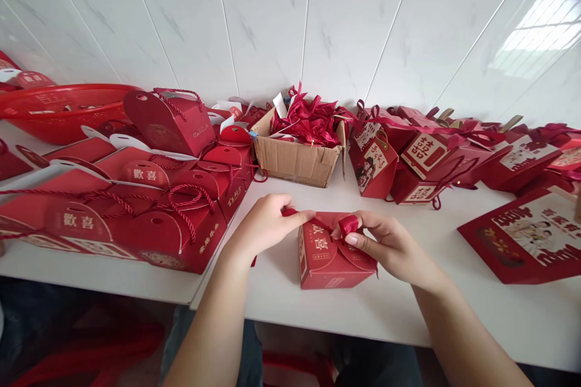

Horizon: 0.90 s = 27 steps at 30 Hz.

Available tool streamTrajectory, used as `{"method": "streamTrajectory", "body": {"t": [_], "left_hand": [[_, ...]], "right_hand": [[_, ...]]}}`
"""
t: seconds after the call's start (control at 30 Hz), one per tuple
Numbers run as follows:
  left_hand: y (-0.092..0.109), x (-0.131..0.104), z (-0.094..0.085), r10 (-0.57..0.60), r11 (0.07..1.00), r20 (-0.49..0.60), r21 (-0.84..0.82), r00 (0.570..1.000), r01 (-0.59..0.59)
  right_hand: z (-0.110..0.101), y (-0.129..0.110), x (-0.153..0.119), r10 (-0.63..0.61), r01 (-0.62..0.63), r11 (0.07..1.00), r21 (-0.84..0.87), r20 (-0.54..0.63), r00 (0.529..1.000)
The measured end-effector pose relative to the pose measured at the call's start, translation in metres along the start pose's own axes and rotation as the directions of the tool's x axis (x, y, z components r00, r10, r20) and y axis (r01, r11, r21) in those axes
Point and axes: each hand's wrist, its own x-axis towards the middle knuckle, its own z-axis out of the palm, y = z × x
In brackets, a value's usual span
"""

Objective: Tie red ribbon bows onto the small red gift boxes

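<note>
A closed red gift box (333, 278) with gold characters sits on the white table in front of me. Dark red ribbon (348, 225) forms a loop at the top of the box. My right hand (385, 245) pinches this loop between thumb and fingers, at the box's upper right. My left hand (267, 224) is at the box's upper left, its thumb and fingers closed on another part of the ribbon. A short ribbon end hangs down beside the box's right edge.
A cardboard box (297, 160) full of red ribbons stands against the tiled wall. Rows of red boxes (167, 242) fill the left, with a red basket (68, 106) behind. More boxes (374, 163) stand at the back right; a large one (526, 236) lies nearer.
</note>
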Motion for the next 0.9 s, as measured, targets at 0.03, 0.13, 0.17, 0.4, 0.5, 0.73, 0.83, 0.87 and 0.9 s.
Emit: {"method": "streamTrajectory", "body": {"t": [0.03, 0.13, 0.17, 0.4, 0.5, 0.73, 0.83, 0.87, 0.9], "left_hand": [[-0.001, 0.0, 0.0, -0.002, 1.0, -0.003, -0.004, 1.0, 0.002], [-0.003, 0.002, 0.002, -0.01, 1.0, -0.04, -0.019, 0.999, 0.009], [-0.004, 0.002, 0.003, -0.013, 1.0, -0.05, -0.025, 0.999, 0.012], [-0.004, -0.002, -0.004, -0.014, 1.0, 0.016, 0.016, 1.0, 0.013], [-0.001, -0.013, -0.017, 0.051, 0.996, 0.074, 0.071, 0.996, -0.056], [0.006, -0.029, -0.028, 0.312, 0.945, 0.032, 0.09, 0.95, -0.313], [0.01, -0.028, -0.022, 0.341, 0.939, -0.053, 0.062, 0.939, -0.338], [0.012, -0.027, -0.021, 0.353, 0.935, -0.079, 0.058, 0.932, -0.349], [0.013, -0.026, -0.019, 0.366, 0.93, -0.103, 0.058, 0.925, -0.362]], "right_hand": [[0.0, 0.0, 0.0, -0.002, 0.002, 1.0, 0.0, 0.002, 1.0], [0.001, -0.002, 0.0, -0.011, 0.011, 1.0, -0.006, 0.002, 1.0], [0.001, -0.002, 0.0, -0.014, 0.014, 1.0, -0.01, 0.0, 1.0], [0.0, -0.002, -0.001, 0.056, -0.056, 0.998, -0.016, 0.01, 0.998], [0.0, -0.003, -0.002, 0.051, -0.051, 0.997, -0.059, 0.003, 0.999], [0.0, -0.005, 0.0, 0.036, -0.038, 0.995, -0.091, -0.018, 0.999], [0.001, -0.005, 0.001, 0.007, -0.009, 0.996, -0.086, -0.028, 1.0], [0.002, -0.005, 0.001, 0.002, -0.005, 0.997, -0.074, -0.033, 0.999], [0.003, -0.005, 0.001, 0.004, -0.006, 0.998, -0.056, -0.04, 0.999]]}}
